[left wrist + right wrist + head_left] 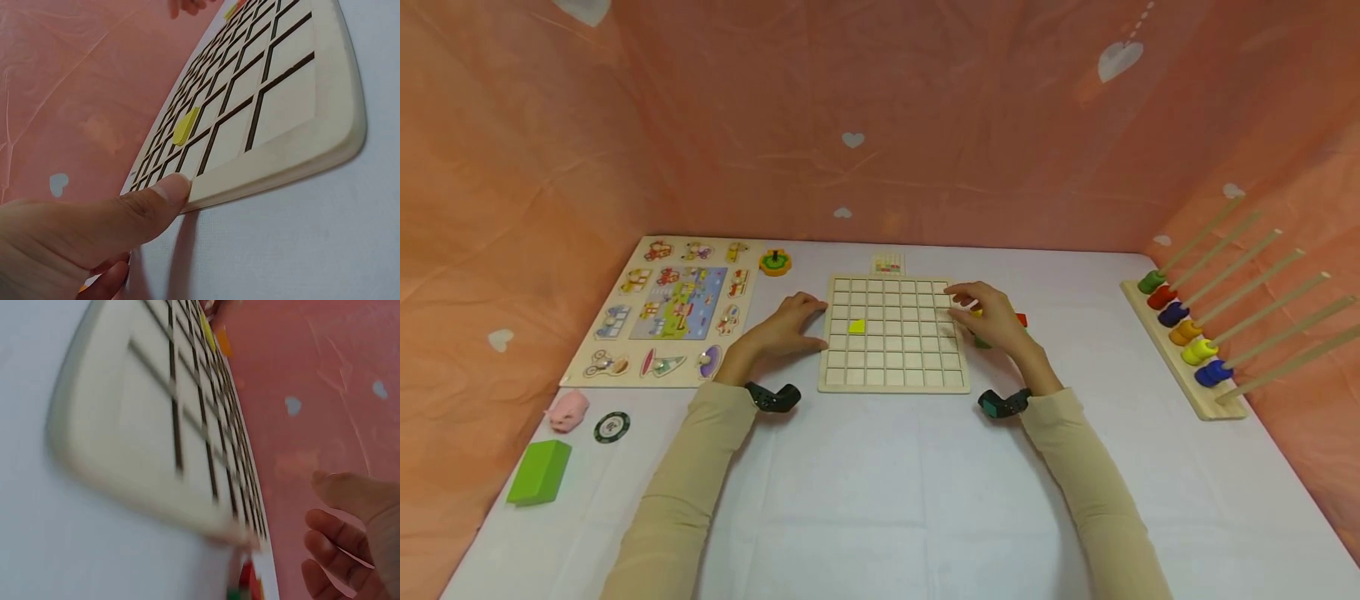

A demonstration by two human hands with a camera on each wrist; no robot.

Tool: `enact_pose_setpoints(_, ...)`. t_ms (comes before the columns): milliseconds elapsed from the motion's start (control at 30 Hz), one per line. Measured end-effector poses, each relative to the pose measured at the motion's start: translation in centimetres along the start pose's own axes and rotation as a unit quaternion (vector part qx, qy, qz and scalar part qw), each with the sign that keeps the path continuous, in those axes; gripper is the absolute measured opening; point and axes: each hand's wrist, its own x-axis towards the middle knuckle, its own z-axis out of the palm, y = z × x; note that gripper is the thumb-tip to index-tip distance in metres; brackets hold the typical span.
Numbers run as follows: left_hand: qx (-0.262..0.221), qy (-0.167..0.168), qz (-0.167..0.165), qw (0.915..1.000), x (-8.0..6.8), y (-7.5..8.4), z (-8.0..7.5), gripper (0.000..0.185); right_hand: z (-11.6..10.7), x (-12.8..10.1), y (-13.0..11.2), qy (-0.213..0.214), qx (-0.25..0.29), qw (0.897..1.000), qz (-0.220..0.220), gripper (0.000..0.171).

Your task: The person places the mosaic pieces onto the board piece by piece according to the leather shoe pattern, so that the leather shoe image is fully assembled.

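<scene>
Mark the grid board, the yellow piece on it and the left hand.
Grid board (893, 360), head view: a bare square.
Yellow piece (857, 327), head view: its top face.
Left hand (779, 331), head view: its back.

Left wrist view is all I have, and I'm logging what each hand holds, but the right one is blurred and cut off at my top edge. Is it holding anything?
Observer: It seems not. In the right wrist view the right hand has its thumb and fingers apart, with nothing between them.
Operator: Noted. I can't see past the board clearly either. Does anything lie just beyond its edge farthest from the person?
Observer: Yes. The head view shows a small card there, printed with a grid and some coloured blocks.
</scene>
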Motion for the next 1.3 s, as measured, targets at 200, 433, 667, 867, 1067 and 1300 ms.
enact_pose_setpoints(200,-0.002,0.001,0.005,1.0,0.0,-0.1,0.0,0.07,-1.5,-1.3,1.7,0.019,-0.021,0.999,0.036,0.034)
enact_pose_setpoints(433,0.006,0.012,0.025,0.9996,0.1,-0.5,0.2,0.068,-2.5,-2.2,3.1,0.029,-0.029,0.997,0.061,0.033)
enact_pose_setpoints(667,-0.001,0.011,0.023,0.9997,0.0,-0.6,0.2,0.069,-2.6,-2.4,3.6,0.02,-0.032,0.995,0.09,0.032)
enact_pose_setpoints(867,-0.003,0.008,0.017,0.9998,0.1,-0.6,0.3,0.069,-2.3,-2.3,3.9,0.007,-0.039,0.995,0.093,0.03)
enact_pose_setpoints(1067,-0.009,0.006,0.015,0.9998,0.1,-0.5,0.2,0.07,-1.9,-1.8,4.2,-0.016,-0.074,0.993,0.094,0.03)
enact_pose_setpoints(1300,-0.004,0.007,0.015,0.9999,0.2,-0.5,0.2,0.07,-1.6,-1.5,4.3,-0.04,-0.098,0.989,0.108,0.028)
